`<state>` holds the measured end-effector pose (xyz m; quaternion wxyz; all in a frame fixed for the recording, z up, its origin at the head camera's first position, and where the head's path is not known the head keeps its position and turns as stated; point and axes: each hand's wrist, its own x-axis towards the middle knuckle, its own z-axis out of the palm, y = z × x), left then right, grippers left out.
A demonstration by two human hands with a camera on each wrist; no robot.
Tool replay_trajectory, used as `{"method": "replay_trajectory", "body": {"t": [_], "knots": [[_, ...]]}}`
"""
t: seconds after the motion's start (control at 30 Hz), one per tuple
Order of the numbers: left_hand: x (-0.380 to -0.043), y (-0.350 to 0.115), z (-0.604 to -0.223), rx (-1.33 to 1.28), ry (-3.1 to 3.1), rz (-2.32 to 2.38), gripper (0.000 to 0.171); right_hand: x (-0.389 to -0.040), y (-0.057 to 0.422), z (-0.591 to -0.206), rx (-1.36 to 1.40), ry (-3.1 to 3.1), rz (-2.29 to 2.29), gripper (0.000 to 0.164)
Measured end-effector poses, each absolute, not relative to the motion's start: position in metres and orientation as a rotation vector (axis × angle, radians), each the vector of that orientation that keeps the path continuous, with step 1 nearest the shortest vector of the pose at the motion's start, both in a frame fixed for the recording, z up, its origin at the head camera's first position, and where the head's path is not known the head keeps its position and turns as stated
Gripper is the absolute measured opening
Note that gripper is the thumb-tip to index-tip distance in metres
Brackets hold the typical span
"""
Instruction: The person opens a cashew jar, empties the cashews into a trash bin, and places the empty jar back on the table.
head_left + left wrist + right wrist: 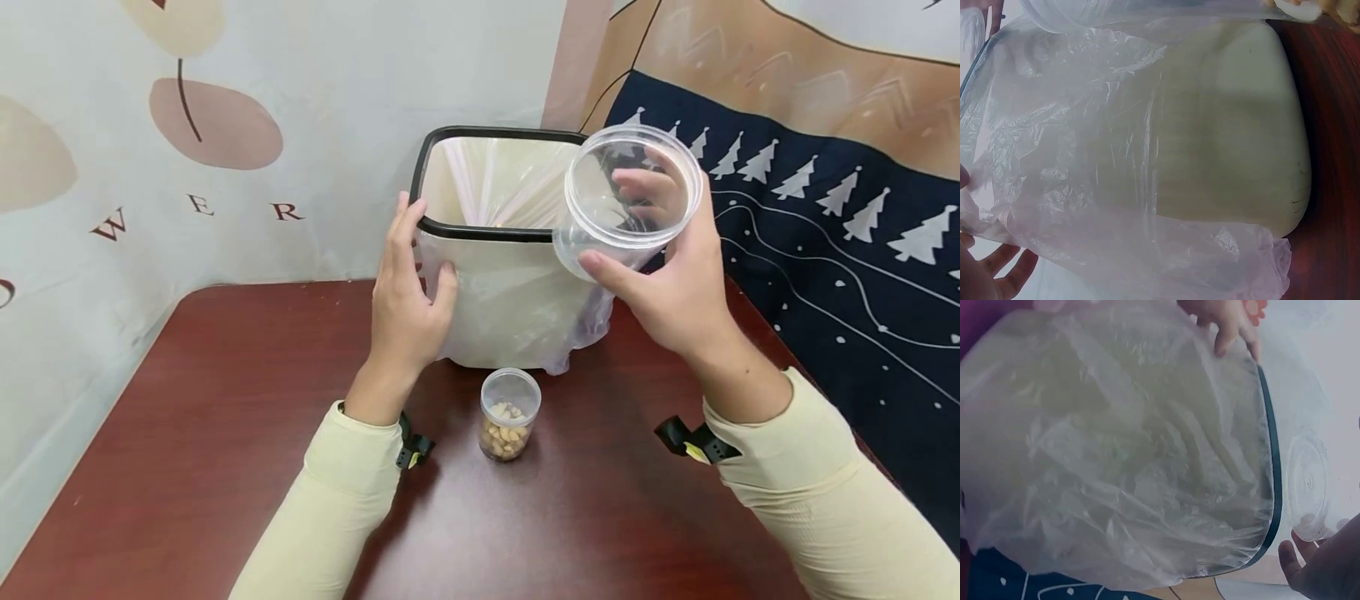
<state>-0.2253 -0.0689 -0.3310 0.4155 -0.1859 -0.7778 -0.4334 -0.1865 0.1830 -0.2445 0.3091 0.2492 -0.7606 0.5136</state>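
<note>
My left hand holds the near left corner of a cream trash bin, fingers along its side by the black rim and thumb on the front. A thin translucent liner bag lines the bin and drapes outside it. My right hand grips a clear plastic jar at the bin's right front corner, thumb in front and fingers behind. The jar is tilted, its round threaded mouth facing the head camera, and nothing shows inside. In the right wrist view, the jar's base appears beyond the bin's dark rim.
A smaller clear jar, partly filled with pale nuts, stands on the reddish-brown table in front of the bin. Behind are a printed pale wall cloth and, at right, a navy cloth with white trees.
</note>
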Motion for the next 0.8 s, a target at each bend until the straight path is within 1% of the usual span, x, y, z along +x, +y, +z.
{"method": "replay_trajectory", "body": {"t": [0.27,0.47,0.67,0.8], "knots": [[-0.226,-0.07,-0.332,-0.459,-1.952,-1.068,0.064,-0.169,0.191,-0.267,0.743,-1.948,1.536,0.085],[-0.226,-0.07,-0.332,-0.468,-1.939,-1.061,0.064,-0.157,0.193,-0.282,0.723,-1.98,1.557,0.09],[-0.226,-0.07,-0.331,-0.468,-1.937,-1.036,0.066,-0.149,0.196,-0.306,0.713,-1.992,1.65,0.096],[-0.222,-0.067,-0.327,-0.443,-1.907,-0.996,0.064,-0.147,0.198,-0.321,0.705,-2.019,1.675,0.097]]}}
